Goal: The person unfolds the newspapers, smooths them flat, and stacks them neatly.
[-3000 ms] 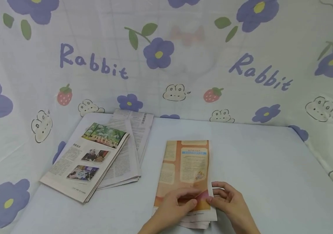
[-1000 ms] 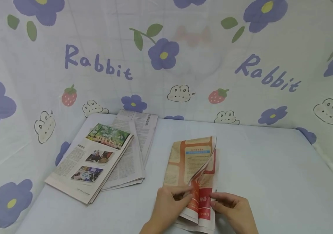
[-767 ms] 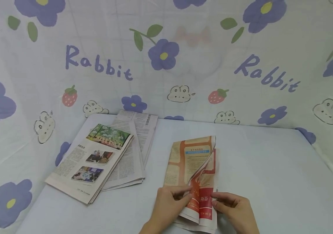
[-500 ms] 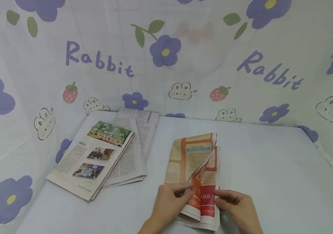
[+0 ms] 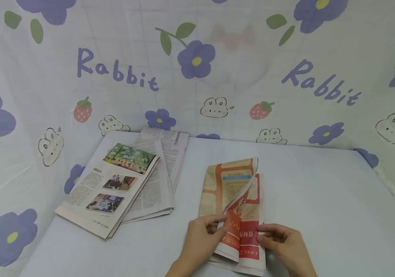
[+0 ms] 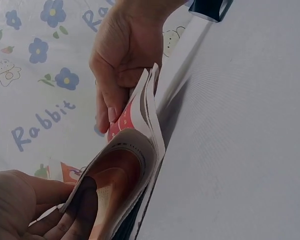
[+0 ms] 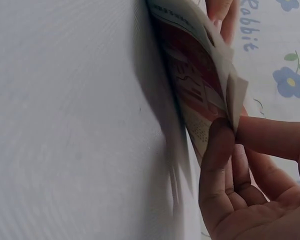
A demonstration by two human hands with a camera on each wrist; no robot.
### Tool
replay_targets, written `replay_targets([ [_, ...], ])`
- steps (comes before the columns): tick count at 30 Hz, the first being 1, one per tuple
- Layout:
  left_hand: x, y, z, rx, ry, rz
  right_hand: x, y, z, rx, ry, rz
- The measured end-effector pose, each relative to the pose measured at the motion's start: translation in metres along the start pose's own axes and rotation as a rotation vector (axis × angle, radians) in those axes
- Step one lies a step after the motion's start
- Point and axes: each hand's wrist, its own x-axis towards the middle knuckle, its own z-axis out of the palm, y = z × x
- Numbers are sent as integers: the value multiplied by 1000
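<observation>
A folded newspaper (image 5: 230, 188) with orange and beige print lies on the table near its front edge. My left hand (image 5: 201, 236) pinches its upper layers, which curl back to the left and bare a red-printed page (image 5: 250, 231) beneath. In the left wrist view, the thumb and fingers of my left hand (image 6: 50, 205) grip the curled sheet from both sides. My right hand (image 5: 284, 244) pinches the right edge of the lower layers; the right wrist view has this hand (image 7: 255, 170) with thumb and finger on the paper's edge.
On the left of the white table (image 5: 322, 200) lies a folded newspaper with photos (image 5: 109, 192). It partly covers grey-text newspapers (image 5: 164, 169) that reach toward the back. A printed cloth (image 5: 232, 84) with flowers and rabbits hangs behind the table.
Three seconds ago the orange page lay nearly flat under both hands. Its right side has since been peeled back leftward, exposing the red page. Lately the right hand has shifted slightly right.
</observation>
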Motion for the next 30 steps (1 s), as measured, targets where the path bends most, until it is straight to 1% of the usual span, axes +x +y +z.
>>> replay_targets([
  [4,0,1,0,-10,-13,-12,0,1,-2,-23,-31,12],
  [10,-1,0,0,-18,14,-26,0,-1,-8,-54,-26,18],
  [14,-2,0,0,-42,7,-39,-1,0,-16,-60,-28,36],
  [17,-2,0,0,-57,1,-53,-1,1,-23,-51,-10,47],
  [23,0,0,-1,-73,21,-65,3,3,-39,7,7,69],
  [26,1,1,-1,-97,33,-74,4,3,-44,32,4,67],
  [30,1,4,-1,-126,45,-93,3,4,-50,32,4,60],
])
